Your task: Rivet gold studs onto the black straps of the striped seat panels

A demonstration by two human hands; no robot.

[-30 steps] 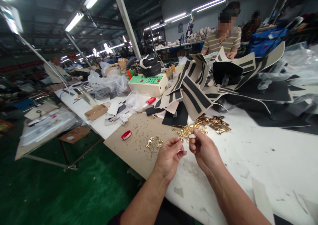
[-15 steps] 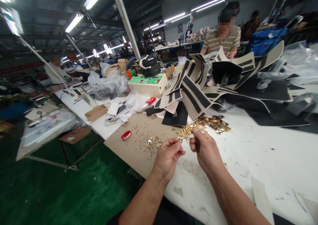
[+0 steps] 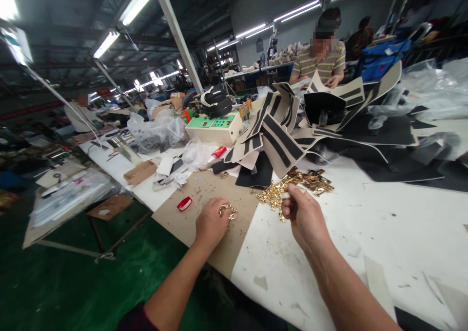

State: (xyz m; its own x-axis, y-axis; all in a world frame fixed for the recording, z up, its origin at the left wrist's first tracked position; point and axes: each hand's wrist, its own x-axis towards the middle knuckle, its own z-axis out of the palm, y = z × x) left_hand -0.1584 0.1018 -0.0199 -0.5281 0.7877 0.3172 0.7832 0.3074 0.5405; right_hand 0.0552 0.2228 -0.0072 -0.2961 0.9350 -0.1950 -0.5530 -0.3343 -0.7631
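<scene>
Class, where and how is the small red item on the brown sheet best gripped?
Probably at mid-length, pinching its two long edges from above with the left hand, the nearer one. The red item is elongated and lies low on the brown sheet, both long edges exposed.

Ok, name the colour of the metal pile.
The metal pile is gold, best seen in the head view.

Small gold rings (image 3: pixel 231 217), a heap of gold fittings (image 3: pixel 268 194) and a pale slim tool (image 3: pixel 284 195), below the middle of the frame.
The shiny rings lie loosely clustered just below centre, some partly hidden. Right of them, the bright fittings lie jumbled, too small to tell apart. The tool is held at the heap's right edge, one end pointing left, its middle covered.
</scene>
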